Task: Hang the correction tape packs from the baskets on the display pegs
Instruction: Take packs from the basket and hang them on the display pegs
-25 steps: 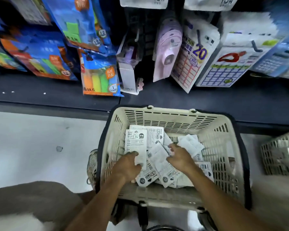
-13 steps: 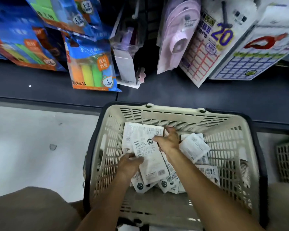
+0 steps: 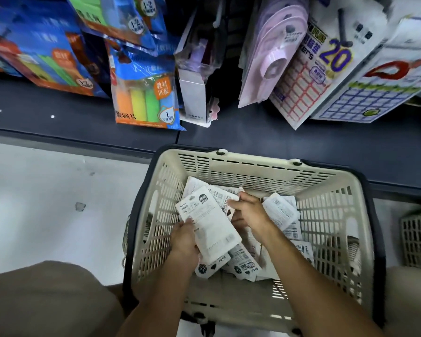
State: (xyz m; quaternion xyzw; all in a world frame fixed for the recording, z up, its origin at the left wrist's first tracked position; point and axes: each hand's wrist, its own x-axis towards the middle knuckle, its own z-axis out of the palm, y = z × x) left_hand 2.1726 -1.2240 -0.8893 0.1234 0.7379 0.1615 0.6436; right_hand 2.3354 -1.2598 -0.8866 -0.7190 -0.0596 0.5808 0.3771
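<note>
In cream basket [image 3: 253, 171], flat white printed correction tape packs [image 3: 209, 222].

Location: retail shop, stationery aisle. Evidence: packaged goods hanging on display pegs [image 3: 342, 25], label sticker packs [image 3: 309, 76], dark shelf [image 3: 253, 139], plastic shopping basket [image 3: 253, 166] on floor.

Cream slotted plastic basket [image 3: 253, 166], matt white packs [image 3: 208, 224] probably card, glossy blue plastic bags [image 3: 144, 93]

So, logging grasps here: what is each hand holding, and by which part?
Left hand grips a correction tape pack by its lower left edge; right hand pinches another pack's edge.
</note>
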